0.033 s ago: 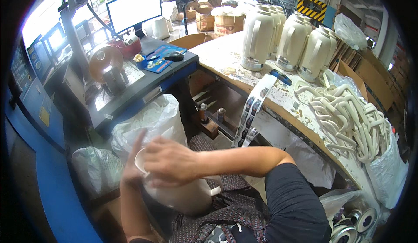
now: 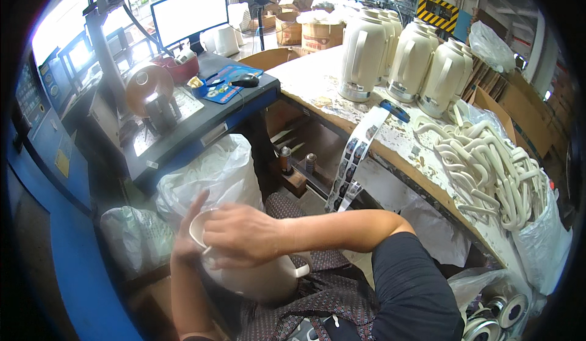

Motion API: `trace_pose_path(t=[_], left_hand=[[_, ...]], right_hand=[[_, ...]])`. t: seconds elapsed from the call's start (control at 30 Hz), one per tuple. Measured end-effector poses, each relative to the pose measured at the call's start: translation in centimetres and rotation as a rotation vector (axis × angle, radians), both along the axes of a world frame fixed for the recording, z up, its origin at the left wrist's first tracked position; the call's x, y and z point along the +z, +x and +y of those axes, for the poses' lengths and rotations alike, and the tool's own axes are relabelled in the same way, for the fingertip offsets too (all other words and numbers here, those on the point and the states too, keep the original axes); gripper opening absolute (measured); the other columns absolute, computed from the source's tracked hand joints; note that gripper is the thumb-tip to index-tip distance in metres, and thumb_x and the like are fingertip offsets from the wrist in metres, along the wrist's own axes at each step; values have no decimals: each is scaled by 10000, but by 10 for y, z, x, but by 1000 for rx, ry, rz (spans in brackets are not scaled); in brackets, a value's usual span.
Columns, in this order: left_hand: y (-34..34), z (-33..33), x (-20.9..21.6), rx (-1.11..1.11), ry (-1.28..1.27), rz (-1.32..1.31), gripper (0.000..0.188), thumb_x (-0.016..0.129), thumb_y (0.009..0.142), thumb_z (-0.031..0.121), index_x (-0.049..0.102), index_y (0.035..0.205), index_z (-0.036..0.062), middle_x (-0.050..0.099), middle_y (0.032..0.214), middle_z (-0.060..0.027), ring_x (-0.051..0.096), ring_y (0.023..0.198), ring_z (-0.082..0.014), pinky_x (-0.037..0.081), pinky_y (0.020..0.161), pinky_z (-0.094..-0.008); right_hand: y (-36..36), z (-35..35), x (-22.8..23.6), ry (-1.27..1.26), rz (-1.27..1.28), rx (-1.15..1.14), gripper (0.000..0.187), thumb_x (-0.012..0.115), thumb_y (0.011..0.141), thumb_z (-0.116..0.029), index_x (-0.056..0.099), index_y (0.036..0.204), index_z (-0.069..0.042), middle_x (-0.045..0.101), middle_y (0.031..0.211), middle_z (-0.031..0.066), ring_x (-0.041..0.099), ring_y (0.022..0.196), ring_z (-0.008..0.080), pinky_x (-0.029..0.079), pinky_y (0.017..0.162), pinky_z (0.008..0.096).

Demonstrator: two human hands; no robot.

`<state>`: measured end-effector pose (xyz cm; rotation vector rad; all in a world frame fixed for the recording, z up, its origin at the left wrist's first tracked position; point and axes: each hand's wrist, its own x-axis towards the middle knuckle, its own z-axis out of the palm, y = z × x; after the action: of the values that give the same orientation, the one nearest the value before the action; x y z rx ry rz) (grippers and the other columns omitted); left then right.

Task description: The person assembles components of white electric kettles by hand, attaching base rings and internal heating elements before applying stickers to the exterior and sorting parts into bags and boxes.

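Between six and seven o'clock, over my lap: one cream jug (image 2: 259, 277), tilted, mouth toward ten o'clock; the lap apparently braces it.
Right hand (image 2: 244, 234): fingers curled over the mouth, gripping the jug there; whether they also pinch a smaller part, I cannot tell.
Left hand (image 2: 186, 240): one finger extended, beside the mouth's nine-o'clock edge, likely steadying; blur hides the grip.
Standing jugs (image 2: 361, 54), one to two o'clock: three in front on the white table (image 2: 311, 72), others half-hidden behind; grouped upright, probably saving space.
Loose handles (image 2: 506, 185), three o'clock: heaped, uncountable.
Metal-rimmed discs (image 2: 516, 309), four o'clock: at least three.
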<state>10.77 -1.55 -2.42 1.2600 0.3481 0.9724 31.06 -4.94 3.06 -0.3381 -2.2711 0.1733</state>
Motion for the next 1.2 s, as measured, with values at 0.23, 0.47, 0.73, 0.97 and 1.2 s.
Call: trace_pose_path(t=[0.23,0.47,0.73,0.97,1.2], left_hand=[[0,9,-4,-137,121,137,1330,990,483,234,197,1517,-32,609,1241,-192,601,1143,-272,443,1013,-410],[3,9,-2,-176,113,167,1309,985,465,248,239,1494,-65,574,1305,-206,569,1211,-291,421,1054,-410],[13,-28,70,319,539,224,1070,931,601,152,323,1471,22,588,1258,-176,597,1143,-275,504,954,-398],[19,-54,-76,828,199,443,1202,941,573,247,229,1519,45,595,1120,-156,622,1039,-264,503,924,-388],[11,-12,-70,738,527,530,415,915,578,300,687,856,93,627,1023,-117,613,971,-288,504,811,-371]], right_hand=[[10,8,-9,-67,-11,107,274,662,856,-302,537,768,-74,543,764,108,587,771,343,473,659,454],[14,6,-18,-128,-54,107,333,613,893,-309,532,668,-77,561,639,110,608,774,341,482,756,479],[10,10,73,287,68,-103,249,658,882,-327,569,803,-108,595,841,50,593,802,244,462,665,370],[36,54,45,-68,354,137,109,639,875,-145,579,828,-67,568,719,93,587,657,281,468,619,417],[108,294,80,243,-242,-1125,302,669,903,-259,603,1096,-36,676,931,181,658,781,364,509,712,455]])
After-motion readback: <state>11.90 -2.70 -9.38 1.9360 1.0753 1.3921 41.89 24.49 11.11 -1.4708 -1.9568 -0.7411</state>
